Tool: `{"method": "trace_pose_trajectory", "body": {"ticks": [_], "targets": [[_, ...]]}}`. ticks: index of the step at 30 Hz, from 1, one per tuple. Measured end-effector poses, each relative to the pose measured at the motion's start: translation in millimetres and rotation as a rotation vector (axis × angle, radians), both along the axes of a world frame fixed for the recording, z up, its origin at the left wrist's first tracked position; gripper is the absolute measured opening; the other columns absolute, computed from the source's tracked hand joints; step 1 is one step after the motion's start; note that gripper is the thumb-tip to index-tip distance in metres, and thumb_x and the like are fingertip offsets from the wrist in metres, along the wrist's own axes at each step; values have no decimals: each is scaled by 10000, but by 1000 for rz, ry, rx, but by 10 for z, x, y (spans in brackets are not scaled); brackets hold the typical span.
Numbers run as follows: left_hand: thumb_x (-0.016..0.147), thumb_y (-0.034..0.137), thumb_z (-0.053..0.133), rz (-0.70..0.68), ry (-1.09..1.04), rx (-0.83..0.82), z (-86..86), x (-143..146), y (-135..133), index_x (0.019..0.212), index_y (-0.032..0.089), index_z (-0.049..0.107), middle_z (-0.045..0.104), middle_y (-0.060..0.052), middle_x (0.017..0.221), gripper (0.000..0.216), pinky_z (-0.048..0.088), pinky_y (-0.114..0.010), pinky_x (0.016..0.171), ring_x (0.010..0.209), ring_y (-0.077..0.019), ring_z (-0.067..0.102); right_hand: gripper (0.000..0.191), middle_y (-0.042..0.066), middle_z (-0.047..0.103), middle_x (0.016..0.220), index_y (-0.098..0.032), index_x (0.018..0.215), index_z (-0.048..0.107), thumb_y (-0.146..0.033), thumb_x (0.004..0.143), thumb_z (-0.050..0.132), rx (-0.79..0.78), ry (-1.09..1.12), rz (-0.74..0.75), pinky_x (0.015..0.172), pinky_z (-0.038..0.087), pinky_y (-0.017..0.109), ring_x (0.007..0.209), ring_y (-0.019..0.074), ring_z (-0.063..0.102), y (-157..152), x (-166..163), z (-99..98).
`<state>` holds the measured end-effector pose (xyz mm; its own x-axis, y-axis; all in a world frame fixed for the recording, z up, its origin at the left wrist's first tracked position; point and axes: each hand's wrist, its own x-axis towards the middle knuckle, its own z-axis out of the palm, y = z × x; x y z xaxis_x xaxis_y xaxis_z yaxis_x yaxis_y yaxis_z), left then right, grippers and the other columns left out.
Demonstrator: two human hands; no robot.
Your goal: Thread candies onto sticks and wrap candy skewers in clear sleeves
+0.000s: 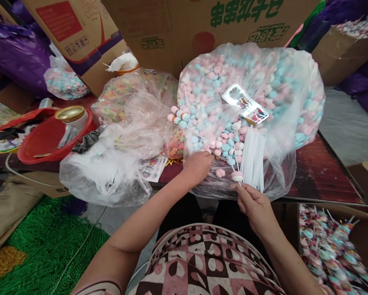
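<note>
A big clear plastic bag full of pink and blue marshmallow candies lies open on the table in front of me. My left hand reaches into its near edge among the loose candies, fingers curled; whether it holds one is hidden. My right hand pinches a thin white stick with a pink candy on its tip. A bundle of white sticks lies in the bag just above that hand. Small printed packets rest on the candies.
A red basin holding a gold-lidded jar stands at left. Clear bags of mixed-colour candy and crumpled plastic lie between. Cardboard boxes line the back. A box of wrapped lollipops sits at lower right.
</note>
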<state>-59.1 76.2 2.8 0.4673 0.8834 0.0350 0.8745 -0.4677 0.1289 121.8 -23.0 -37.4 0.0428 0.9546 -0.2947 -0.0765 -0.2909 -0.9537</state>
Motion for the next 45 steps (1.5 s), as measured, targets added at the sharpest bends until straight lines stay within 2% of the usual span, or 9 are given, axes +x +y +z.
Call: {"method": "trace_pose_trajectory", "body": {"ticks": [3, 11, 16, 22, 28, 32, 37, 41, 45], "targets": [[961, 195, 405, 101, 75, 38, -72, 25, 77, 955, 152, 677, 661, -107, 1018, 275, 473, -349, 749, 881, -227, 645, 347, -88, 334, 440, -161, 892, 668, -502, 849, 622, 1, 5, 8, 426, 162, 220, 415, 60, 260, 6, -2, -5], [951, 187, 431, 198, 138, 26, -78, 123, 163, 1021, 151, 642, 667, -110, 1014, 226, 466, -359, 730, 892, -246, 653, 346, -85, 347, 438, -156, 891, 665, -497, 845, 621, -8, 10, 11, 428, 162, 227, 414, 63, 273, 12, 10, 4], [963, 218, 416, 162, 134, 45, -76, 70, 131, 976, 163, 648, 661, -100, 1026, 238, 464, -357, 746, 893, -236, 646, 333, -88, 346, 437, -159, 891, 663, -487, 843, 626, -13, 26, 9, 441, 162, 235, 413, 64, 277, -12, 23, 37], [974, 211, 392, 185, 119, 62, -114, 22, -4, 1034, 156, 641, 643, -109, 1054, 262, 457, -362, 788, 946, -239, 618, 337, -85, 351, 448, -155, 890, 672, -484, 832, 630, -27, 20, 20, 443, 165, 235, 417, 66, 288, -38, -8, 77], [976, 187, 354, 208, 104, 25, -112, 13, 22, 1037, 155, 645, 634, -115, 1048, 298, 448, -350, 760, 922, -233, 613, 357, -86, 341, 457, -149, 925, 689, -488, 831, 625, -12, 9, 24, 442, 166, 236, 418, 70, 287, -61, -28, 84], [986, 219, 364, 203, 32, 34, -113, -28, -1, 1039, 163, 642, 642, -99, 1039, 288, 439, -341, 823, 968, -226, 598, 366, -79, 349, 469, -149, 930, 694, -493, 830, 615, -27, -8, 46, 449, 168, 242, 426, 78, 299, -71, -33, 121], [967, 208, 411, 205, 51, 50, -145, -12, -27, 1043, 149, 636, 630, -122, 1079, 245, 438, -353, 833, 974, -238, 593, 380, -82, 344, 467, -143, 938, 690, -498, 820, 621, -35, 2, 65, 442, 155, 243, 418, 76, 294, -52, -56, 138], [972, 237, 415, 243, -135, 12, -116, -33, -33, 978, 162, 641, 640, -106, 1047, 239, 444, -332, 855, 1001, -222, 593, 390, -82, 341, 469, -142, 935, 690, -507, 816, 622, -48, -5, 73, 445, 159, 235, 420, 73, 301, -58, -47, 149], [930, 236, 497, 328, -602, -79, -73, -46, -100, 901, 174, 622, 666, -63, 964, 142, 451, -299, 843, 966, -186, 605, 401, -82, 343, 440, -155, 913, 695, -534, 815, 609, -53, -39, 96, 432, 162, 232, 405, 77, 291, -78, -54, 191]]}}
